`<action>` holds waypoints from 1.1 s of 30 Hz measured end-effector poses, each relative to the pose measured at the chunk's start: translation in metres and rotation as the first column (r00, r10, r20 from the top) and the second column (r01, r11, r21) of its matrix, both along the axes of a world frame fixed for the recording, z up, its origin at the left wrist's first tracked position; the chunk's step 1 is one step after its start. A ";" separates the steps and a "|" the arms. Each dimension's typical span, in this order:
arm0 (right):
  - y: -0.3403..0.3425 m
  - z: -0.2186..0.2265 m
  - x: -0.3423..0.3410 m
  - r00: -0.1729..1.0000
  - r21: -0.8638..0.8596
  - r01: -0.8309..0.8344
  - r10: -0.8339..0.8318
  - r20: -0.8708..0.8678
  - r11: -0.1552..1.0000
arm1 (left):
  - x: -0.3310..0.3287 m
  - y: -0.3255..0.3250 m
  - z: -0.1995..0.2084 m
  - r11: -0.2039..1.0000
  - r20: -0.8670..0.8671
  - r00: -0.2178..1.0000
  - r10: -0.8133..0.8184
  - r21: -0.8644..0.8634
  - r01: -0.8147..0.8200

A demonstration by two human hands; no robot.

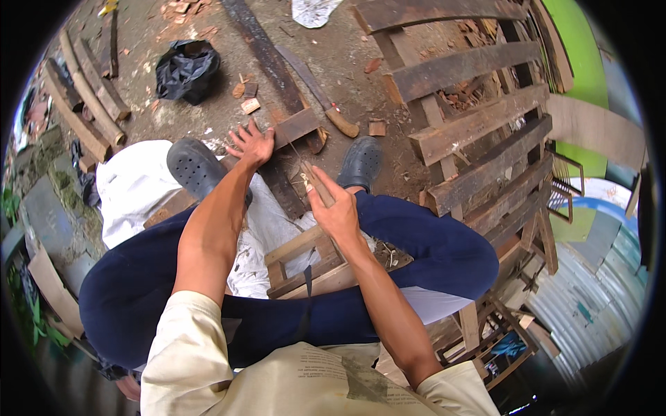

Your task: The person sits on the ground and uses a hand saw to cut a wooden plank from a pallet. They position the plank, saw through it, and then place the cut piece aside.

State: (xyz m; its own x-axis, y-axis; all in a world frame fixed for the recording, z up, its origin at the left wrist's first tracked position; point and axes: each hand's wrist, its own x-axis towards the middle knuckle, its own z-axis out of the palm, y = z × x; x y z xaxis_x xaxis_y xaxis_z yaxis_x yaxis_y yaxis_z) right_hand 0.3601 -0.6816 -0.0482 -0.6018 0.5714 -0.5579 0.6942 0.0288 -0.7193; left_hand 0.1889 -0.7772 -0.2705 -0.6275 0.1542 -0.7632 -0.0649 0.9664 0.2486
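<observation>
My left hand is spread, its fingers apart, next to the left end of a short brown wood block. Whether its palm edge touches the block I cannot tell. In my right hand is a tool with a pale wooden handle and a thin dark blade reaching toward the block; its exact kind is unclear. The block lies across a long dark plank on the ground between my feet. Just beyond it rests a machete with a curved wooden handle.
Slatted pallet wood stands along the right. A black plastic bag lies at the far left, with loose planks beyond. A white sack spreads by my left shoe. A small wooden frame sits between my legs.
</observation>
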 end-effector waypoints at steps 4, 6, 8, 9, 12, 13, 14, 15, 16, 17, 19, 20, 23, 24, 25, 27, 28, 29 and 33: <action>-0.023 0.045 0.043 0.994 0.071 -0.086 0.090 -0.058 0.994 | -0.006 -0.009 0.006 1.000 0.014 1.000 0.016 -0.021 -0.015; -0.024 0.055 0.057 0.987 0.125 -0.131 0.141 -0.075 0.984 | -0.008 -0.002 0.014 1.000 0.042 0.999 0.005 -0.024 -0.004; -0.026 0.045 0.066 0.982 0.135 -0.175 0.182 -0.047 0.975 | -0.009 -0.009 0.011 0.999 0.035 0.999 0.021 -0.031 -0.019; -0.023 0.034 0.044 0.985 0.124 -0.154 0.163 -0.064 0.980 | -0.010 -0.008 0.009 0.999 0.037 0.999 0.019 -0.031 -0.018; -0.008 0.009 -0.009 0.985 -0.045 -0.095 0.101 0.141 0.994 | 0.003 -0.001 0.008 1.000 0.064 0.998 0.011 -0.026 -0.009; -0.013 -0.001 0.010 0.995 0.059 -0.089 0.092 -0.049 0.994 | 0.000 -0.001 0.008 1.000 0.065 0.998 0.009 -0.021 -0.007; -0.016 0.006 0.024 0.993 0.075 -0.095 0.100 -0.063 0.993 | -0.006 -0.003 0.008 1.000 0.060 0.998 0.018 -0.024 -0.017; -0.018 0.016 0.043 0.991 0.089 -0.102 0.109 -0.073 0.991 | -0.008 -0.003 0.012 0.999 0.083 0.996 0.014 -0.038 -0.011; -0.020 0.025 0.059 0.991 0.106 -0.103 0.111 -0.076 0.989 | -0.007 -0.005 0.016 0.999 0.080 0.997 0.013 -0.038 -0.010; -0.021 0.031 0.068 0.990 0.122 -0.111 0.120 -0.077 0.986 | -0.007 -0.004 0.017 0.999 0.079 0.997 0.010 -0.033 -0.007; -0.021 0.036 0.079 0.988 0.152 -0.122 0.135 -0.074 0.981 | -0.007 -0.001 0.019 1.000 0.080 0.997 0.008 -0.022 -0.006; -0.019 0.027 0.071 0.991 0.122 -0.107 0.117 -0.072 0.987 | -0.007 -0.002 0.020 1.000 0.079 0.997 0.011 -0.019 -0.010; -0.014 -0.006 0.035 0.995 0.074 -0.082 0.087 -0.058 0.994 | -0.004 0.000 0.020 1.000 0.074 0.997 -0.002 -0.020 0.004; -0.014 -0.011 0.030 0.994 0.089 -0.084 0.090 -0.056 0.992 | -0.004 0.004 0.020 1.000 0.069 0.997 -0.014 -0.018 0.016; -0.018 -0.015 0.027 0.993 0.087 -0.094 0.099 -0.058 0.992 | -0.004 0.002 0.019 1.000 0.065 0.998 -0.007 -0.021 0.008; -0.024 -0.005 0.040 0.997 0.062 -0.062 0.065 -0.045 0.996 | -0.003 0.001 0.017 1.000 0.057 0.998 0.003 -0.027 -0.001; -0.030 0.004 0.049 0.999 0.051 -0.036 0.038 -0.033 0.998 | -0.004 -0.004 0.017 0.999 0.061 0.998 0.009 -0.032 -0.007; -0.033 0.015 0.057 0.995 0.125 -0.080 0.086 -0.042 0.989 | -0.005 -0.002 0.017 1.000 0.069 0.998 0.010 -0.026 -0.008; -0.034 0.024 0.041 0.994 0.043 -0.086 0.088 -0.063 0.995 | -0.012 -0.004 0.016 0.999 0.072 0.997 0.007 -0.054 -0.003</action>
